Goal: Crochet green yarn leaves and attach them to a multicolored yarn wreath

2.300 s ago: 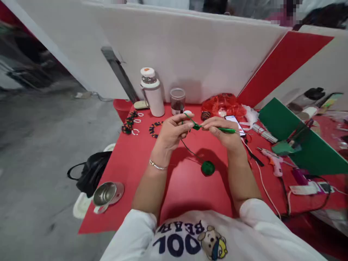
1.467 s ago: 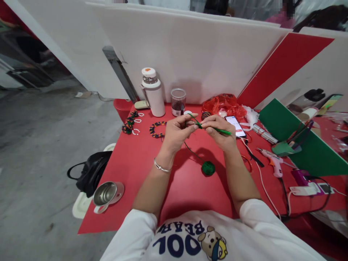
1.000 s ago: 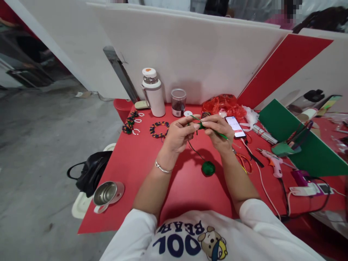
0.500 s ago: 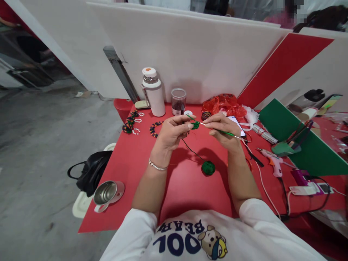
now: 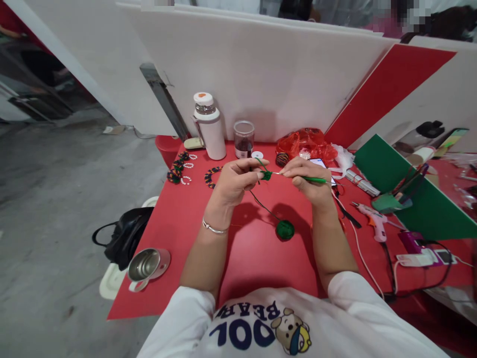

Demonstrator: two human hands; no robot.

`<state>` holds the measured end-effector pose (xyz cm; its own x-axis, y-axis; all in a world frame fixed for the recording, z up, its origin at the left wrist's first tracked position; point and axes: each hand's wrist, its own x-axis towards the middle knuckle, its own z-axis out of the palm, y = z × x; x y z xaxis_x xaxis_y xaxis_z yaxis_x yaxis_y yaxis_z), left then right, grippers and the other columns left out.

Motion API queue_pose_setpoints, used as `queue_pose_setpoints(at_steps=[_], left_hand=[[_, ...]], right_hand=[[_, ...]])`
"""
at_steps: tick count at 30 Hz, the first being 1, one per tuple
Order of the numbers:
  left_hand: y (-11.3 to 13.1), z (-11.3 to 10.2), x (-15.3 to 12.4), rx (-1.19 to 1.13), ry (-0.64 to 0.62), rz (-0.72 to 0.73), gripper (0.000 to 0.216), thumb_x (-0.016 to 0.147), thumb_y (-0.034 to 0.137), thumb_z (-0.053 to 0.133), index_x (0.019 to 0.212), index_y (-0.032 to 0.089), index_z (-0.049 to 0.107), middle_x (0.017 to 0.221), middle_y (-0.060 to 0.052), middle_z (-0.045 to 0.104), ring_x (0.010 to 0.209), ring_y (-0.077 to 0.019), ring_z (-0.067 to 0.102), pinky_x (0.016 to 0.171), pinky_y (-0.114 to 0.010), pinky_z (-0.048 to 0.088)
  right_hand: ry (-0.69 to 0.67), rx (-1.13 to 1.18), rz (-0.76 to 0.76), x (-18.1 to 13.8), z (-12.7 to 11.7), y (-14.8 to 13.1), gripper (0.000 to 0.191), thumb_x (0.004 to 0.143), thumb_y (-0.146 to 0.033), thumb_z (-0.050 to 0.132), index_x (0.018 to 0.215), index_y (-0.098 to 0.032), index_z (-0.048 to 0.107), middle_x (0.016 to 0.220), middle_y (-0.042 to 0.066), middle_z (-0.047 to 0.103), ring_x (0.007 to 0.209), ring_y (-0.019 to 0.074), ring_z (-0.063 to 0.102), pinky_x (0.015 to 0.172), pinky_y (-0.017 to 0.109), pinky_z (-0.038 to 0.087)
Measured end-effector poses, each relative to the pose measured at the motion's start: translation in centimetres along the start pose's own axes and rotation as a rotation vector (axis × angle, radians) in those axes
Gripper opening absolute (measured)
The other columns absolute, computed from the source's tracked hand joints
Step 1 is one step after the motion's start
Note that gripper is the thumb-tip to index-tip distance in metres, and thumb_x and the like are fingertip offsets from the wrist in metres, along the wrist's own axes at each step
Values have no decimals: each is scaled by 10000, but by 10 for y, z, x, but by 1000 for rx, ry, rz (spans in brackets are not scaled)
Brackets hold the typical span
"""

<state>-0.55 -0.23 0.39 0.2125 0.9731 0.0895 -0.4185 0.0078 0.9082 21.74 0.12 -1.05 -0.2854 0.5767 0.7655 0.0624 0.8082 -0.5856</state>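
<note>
Between the thumb and fingers of my left hand (image 5: pixel 235 183) is a small green crochet piece (image 5: pixel 266 175), with green yarn looped over the index finger. My right hand (image 5: pixel 310 180) grips a crochet hook (image 5: pixel 315 179) by its green handle. The metal tip of the hook points left and meets the edge of the crochet piece. A dark green strand drops from my left hand to a green yarn ball (image 5: pixel 285 230) lying on the red table (image 5: pixel 257 268) between my forearms.
A white thermos (image 5: pixel 209 129) and a clear jar (image 5: pixel 244 139) stand at the back. At left are a metal mug (image 5: pixel 149 266) and colourful braided pieces (image 5: pixel 179 169). A red plastic bag (image 5: pixel 305 141), a glue gun (image 5: pixel 373 221) and cables lie to the right, before a green board (image 5: pixel 421 199).
The hook has turned nearly level and drawn slightly right, so more of its shaft shows beside the crochet piece. My left hand has barely moved.
</note>
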Motion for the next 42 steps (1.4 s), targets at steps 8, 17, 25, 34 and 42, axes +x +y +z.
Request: queue_pose_setpoints(at_steps=[8,17,25,34,42], left_hand=[[-3,4,0,6,-3,10,295,574,189,859,867,162,851,630,17,593,478,-37,392,448,-223,232],[-8,6,0,0,-34,30,329,604,200,885,930,170,858,671,-4,640,490,-40,406,444,-213,243],[-9,6,1,37,7,116,391,565,292,1016,896,165,852,669,-20,684,568,-79,525,515,-222,403],[-29,29,0,-50,154,148,506,617,315,986,1081,185,831,646,45,636,540,-50,454,509,-202,368],[-13,12,1,-146,-27,-57,514,523,262,1014,998,159,845,616,36,584,496,-27,369,451,-196,228]], right_hand=[[31,40,-12,-1,6,6,167,965,-458,747,1055,-361,850,942,25,813,881,217,758,803,416,625],[46,50,18,-1,13,4,174,962,-466,752,1045,-348,848,966,31,816,908,207,754,816,400,623],[111,-32,48,0,21,3,193,970,-491,734,1008,-334,840,961,20,815,908,199,756,832,398,635],[288,-440,-136,-9,48,-1,155,976,-364,739,1110,-374,818,1041,42,786,971,227,717,870,429,620],[137,-140,-77,-3,25,7,210,970,-516,723,1095,-383,826,1012,25,800,935,225,743,854,446,621]])
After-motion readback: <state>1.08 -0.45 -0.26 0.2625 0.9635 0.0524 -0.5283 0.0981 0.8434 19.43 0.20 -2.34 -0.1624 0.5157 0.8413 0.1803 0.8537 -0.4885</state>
